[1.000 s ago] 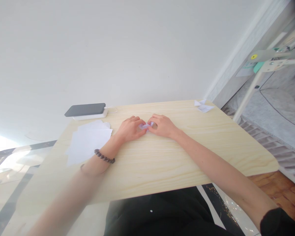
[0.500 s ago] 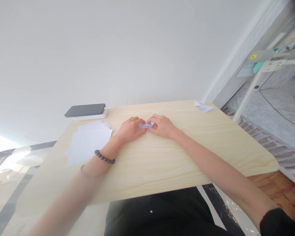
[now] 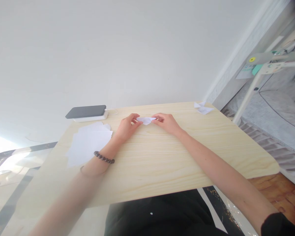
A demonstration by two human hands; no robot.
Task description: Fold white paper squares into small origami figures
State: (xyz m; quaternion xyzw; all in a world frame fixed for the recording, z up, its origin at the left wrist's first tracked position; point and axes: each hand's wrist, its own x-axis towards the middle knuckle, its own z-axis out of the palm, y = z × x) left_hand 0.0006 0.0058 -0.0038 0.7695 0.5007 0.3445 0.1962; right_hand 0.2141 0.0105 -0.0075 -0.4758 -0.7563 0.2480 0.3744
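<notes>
Head view: left hand (image 3: 126, 127) and right hand (image 3: 167, 122) each pinched one end of a small folded paper (image 3: 146, 120), seemingly just above the table (image 3: 162, 157).

Paper on pale wood

We see a matt, light-grained wooden table (image 3: 162, 157); thin white paper in the folded piece (image 3: 146, 120) and loose sheets (image 3: 88, 144); dark, smooth beads on our wrist bracelet (image 3: 104, 158)

white wall (image 3: 113, 49), pale wooden table (image 3: 162, 164)
</notes>
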